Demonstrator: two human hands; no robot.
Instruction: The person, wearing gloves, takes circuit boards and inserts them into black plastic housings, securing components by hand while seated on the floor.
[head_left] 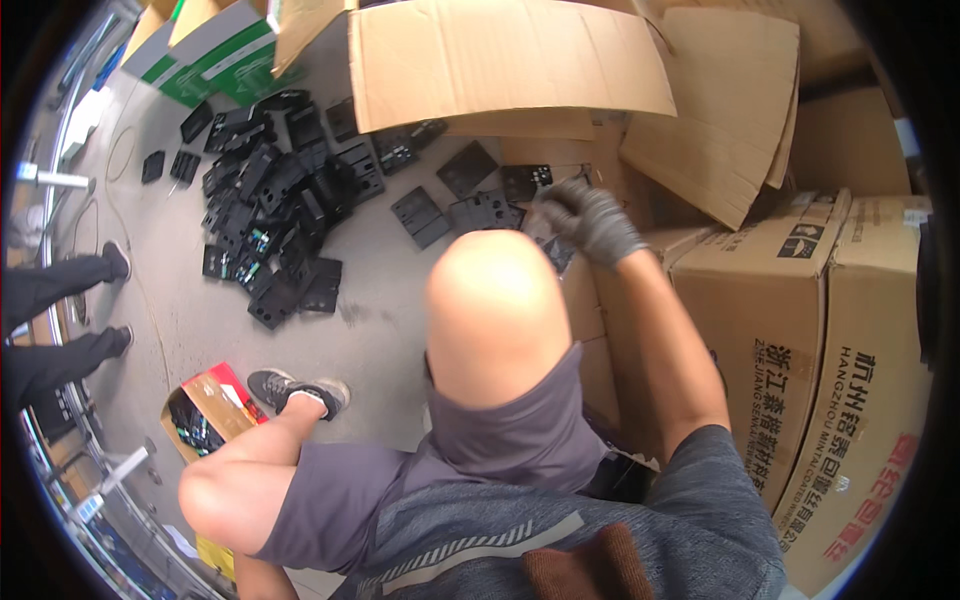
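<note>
My right hand, in a grey knit glove, reaches forward past my raised right knee. Its fingers are curled at the edge of a cardboard box, close to some black flat plastic parts lying on the grey floor. Whether it grips one of them I cannot tell. A larger pile of the same black parts is spread further left on the floor. My left hand is out of sight, below the left knee.
Sealed brown cartons stand stacked on the right. Open cardboard flaps lie at the top, green-and-white boxes at upper left. A small open box of parts sits by my shoe. Another person's legs stand at the left.
</note>
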